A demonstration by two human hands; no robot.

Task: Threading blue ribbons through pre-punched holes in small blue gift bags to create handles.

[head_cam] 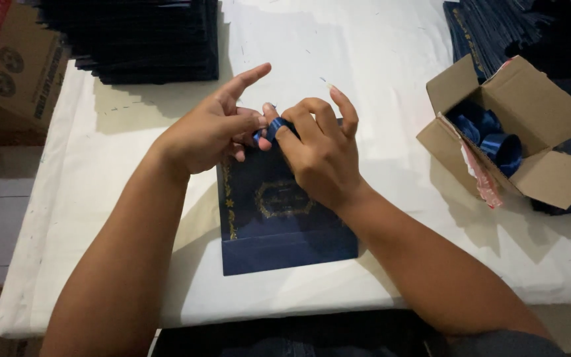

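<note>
A flat dark blue paper bag (279, 218) with gold ornament lies on the white table (378, 59) in front of me. Both my hands meet at its top edge. My left hand (209, 132) pinches a blue satin ribbon (271, 130) between thumb and fingers, index finger stretched out. My right hand (318, 149) grips the same ribbon from the right, fingers curled over it and covering the bag's upper right corner.
An open cardboard box (530, 125) with several blue ribbon pieces stands at the right. A stack of dark blue bags (140, 39) lies at the back left, another stack (497, 26) at the back right. A brown carton (8, 66) sits off the table's left edge.
</note>
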